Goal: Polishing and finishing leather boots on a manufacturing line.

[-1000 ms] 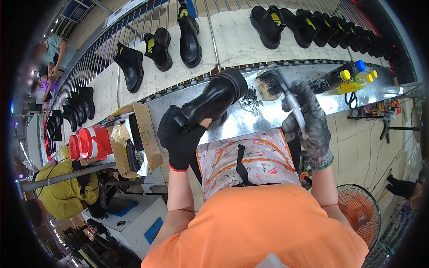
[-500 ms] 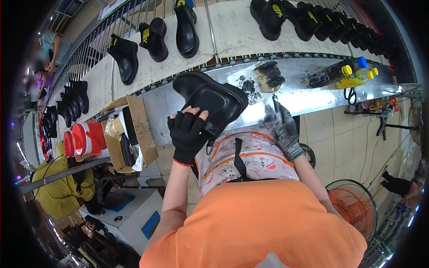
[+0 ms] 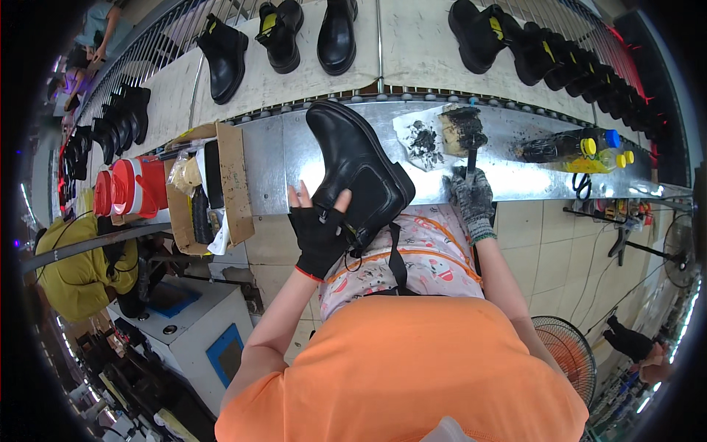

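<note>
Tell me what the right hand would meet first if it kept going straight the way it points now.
The right hand, gloved and gripping a brush handle, points up toward the dirty pot of black paste on the metal bench. That pot would likely come first; height above it is unclear.

Open brown cardboard box (image 3: 221,184) at left end of steel counter (image 3: 280,162), flaps spread, holding clear plastic bags and dark items; red cylindrical containers with white bands (image 3: 129,190) just left of box, lying side by side; clear plastic bottles, yellow and blue caps (image 3: 582,147), lying on counter far right of box; small yellow tags (image 3: 266,22) on boots beyond counter; no screens visible.
</note>
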The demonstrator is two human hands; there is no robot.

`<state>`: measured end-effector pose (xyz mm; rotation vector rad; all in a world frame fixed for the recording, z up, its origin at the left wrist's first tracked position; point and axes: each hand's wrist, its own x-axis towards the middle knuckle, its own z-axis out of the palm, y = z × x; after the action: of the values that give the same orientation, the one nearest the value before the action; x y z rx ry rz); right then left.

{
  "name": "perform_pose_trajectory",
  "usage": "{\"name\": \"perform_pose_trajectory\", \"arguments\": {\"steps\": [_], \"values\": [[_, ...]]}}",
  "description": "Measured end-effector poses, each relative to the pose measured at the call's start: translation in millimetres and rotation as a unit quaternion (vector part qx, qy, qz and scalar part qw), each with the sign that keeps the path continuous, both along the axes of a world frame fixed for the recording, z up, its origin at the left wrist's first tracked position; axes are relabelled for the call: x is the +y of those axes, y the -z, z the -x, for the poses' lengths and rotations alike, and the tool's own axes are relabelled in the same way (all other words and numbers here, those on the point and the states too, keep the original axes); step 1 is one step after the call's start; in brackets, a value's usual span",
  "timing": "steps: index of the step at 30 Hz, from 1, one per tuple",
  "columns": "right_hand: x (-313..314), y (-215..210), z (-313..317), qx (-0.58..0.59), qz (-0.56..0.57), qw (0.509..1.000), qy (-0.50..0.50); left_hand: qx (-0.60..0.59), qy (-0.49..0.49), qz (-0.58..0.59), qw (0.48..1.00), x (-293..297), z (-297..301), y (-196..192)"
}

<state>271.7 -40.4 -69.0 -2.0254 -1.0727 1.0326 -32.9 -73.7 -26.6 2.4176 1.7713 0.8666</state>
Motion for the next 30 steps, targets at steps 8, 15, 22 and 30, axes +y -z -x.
{"name": "perform_pose_trajectory", "arguments": {"steps": [8, 15, 22, 30], "values": [[4.6, 29.0, -8.0, -0.027, -0.043, 0.999, -0.012, -0.292, -0.071, 0.084, 0.950, -21.3, 2.0, 24.4], [1.1, 35.9, -5.1, -0.052, -0.111, 0.992, -0.025, -0.700, -0.112, 0.225, 0.668, -20.2, 14.6, 12.5], [5.2, 16.7, -2.0, -0.154, -0.076, 0.984, -0.054, -0.622, -0.163, 0.326, 0.694, 4.7, 21.4, 13.3], [-4.0, 47.8, -11.3, -0.090, -0.090, 0.991, -0.039, -0.504, -0.085, 0.359, 0.781, 116.3, 22.0, -42.8]]}}
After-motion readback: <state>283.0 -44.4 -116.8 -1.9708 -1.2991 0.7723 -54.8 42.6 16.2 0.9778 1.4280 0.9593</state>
